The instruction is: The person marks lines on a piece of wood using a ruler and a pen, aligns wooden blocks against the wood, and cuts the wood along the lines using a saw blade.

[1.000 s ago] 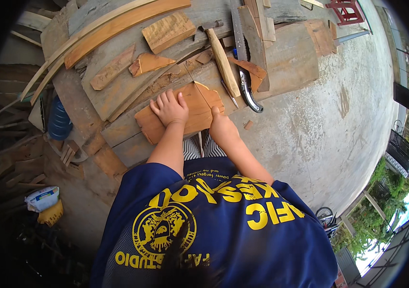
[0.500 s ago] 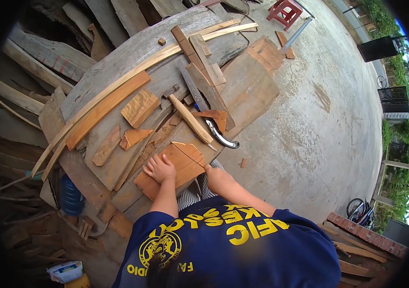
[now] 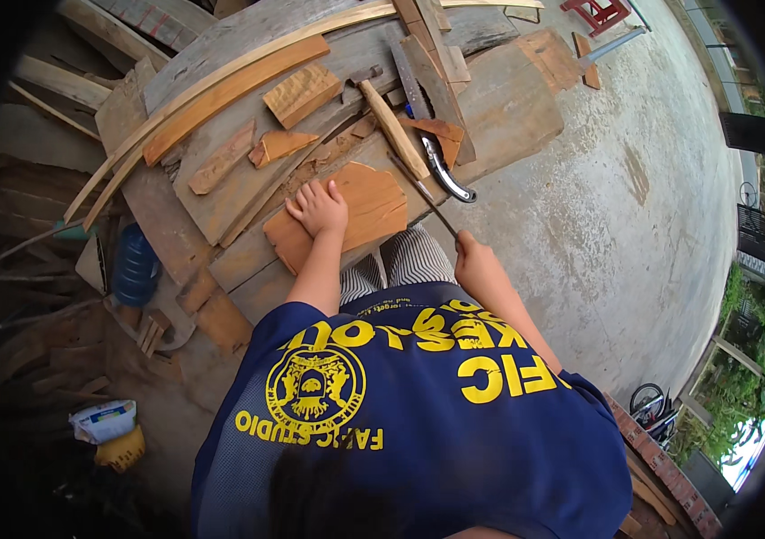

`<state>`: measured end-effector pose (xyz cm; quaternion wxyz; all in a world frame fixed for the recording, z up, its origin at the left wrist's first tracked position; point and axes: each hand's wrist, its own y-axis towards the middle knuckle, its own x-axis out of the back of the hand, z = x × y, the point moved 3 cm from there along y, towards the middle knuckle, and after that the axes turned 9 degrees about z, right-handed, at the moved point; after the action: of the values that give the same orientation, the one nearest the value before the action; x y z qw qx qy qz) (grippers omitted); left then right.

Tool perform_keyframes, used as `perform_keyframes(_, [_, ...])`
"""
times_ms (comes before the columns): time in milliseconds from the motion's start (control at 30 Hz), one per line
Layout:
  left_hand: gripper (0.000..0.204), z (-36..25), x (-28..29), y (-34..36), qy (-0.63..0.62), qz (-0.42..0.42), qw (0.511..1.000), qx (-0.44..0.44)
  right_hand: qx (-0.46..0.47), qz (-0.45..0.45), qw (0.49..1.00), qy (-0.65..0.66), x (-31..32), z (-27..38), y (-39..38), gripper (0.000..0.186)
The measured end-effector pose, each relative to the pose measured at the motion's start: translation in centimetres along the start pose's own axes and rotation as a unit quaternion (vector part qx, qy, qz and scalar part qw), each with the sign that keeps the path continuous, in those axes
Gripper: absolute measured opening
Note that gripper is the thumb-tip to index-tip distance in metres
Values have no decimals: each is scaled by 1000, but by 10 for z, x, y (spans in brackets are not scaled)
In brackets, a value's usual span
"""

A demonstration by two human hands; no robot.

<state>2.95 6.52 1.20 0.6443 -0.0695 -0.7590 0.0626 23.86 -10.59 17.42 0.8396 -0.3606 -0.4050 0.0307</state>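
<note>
My left hand [image 3: 319, 208] lies on a flat reddish-brown board [image 3: 372, 199] with its fingers spread, against the bench's near edge. Out to the right, my right hand [image 3: 478, 263] is closed round the near end of a thin dark file-like rod [image 3: 439, 211]. The rod slants away to the left, apart from the board, its far tip close to a hammer [image 3: 393, 128] with a wooden handle. Beside the hammer lies a saw [image 3: 444, 168] with a curved black-and-white handle. A thin wood offcut [image 3: 451, 137] rests against the saw.
A thick wood block [image 3: 303, 93], smaller offcuts [image 3: 281, 146] and long curved strips [image 3: 237, 97] cover the bench [image 3: 526, 108] behind the board. Left of the bench stands a blue plastic bottle [image 3: 136, 265]. Concrete floor [image 3: 634, 171] spreads to the right.
My right hand has drawn the rod off the board's face, out to the right. My left hand stays on the board. The whole view has shifted, with the bench now higher in it.
</note>
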Motion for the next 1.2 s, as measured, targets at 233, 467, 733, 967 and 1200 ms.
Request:
perform_keyframes(233, [41,-6,-10,8,-57,2,994,-89,-76,-76,991,76,-6,-48,-30,10])
perform_keyframes(467, [44,-13,9,6,8,106,973,-205,-51,-65,993,86,-14,-48,-27,12])
perform_keyframes(733, [64,79,16,-29,-27,62,992,110,-13,-29,998,59,-17,-32,-1,15])
perform_keyframes(967, [58,158,-16,-71,-373,90,899,210,39,25,998,39,-26,-8,22,17])
perform_keyframes(1200, [34,148,-6,-81,-618,113,754,191,56,50,997,2,-30,-12,31,18])
